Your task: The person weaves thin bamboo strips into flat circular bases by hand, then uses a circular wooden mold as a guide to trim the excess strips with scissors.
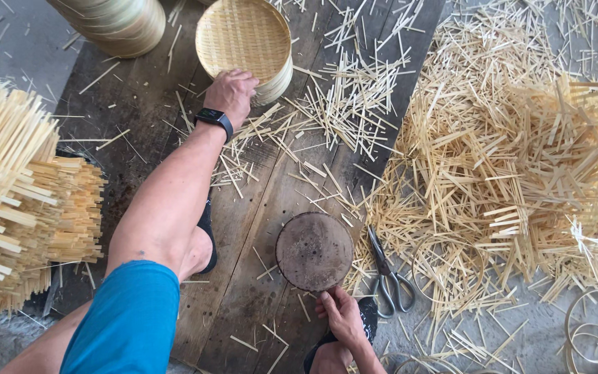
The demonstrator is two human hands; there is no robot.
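From the head view, we are gripping the stack of round woven bamboo trays (245, 43) with our left hand (231, 92), our right hand (341, 315) grasping the round dark wooden block (314, 251) on dark wooden planks (140, 111); pale bamboo offcuts (513, 159) are littering the grey floor (8, 41).

Two hands (230, 92), one round wooden block (314, 251), one pair of scissors (386, 275), two stacks of woven bamboo trays (246, 43), one wristwatch (214, 117), countless bamboo strips (513, 159)
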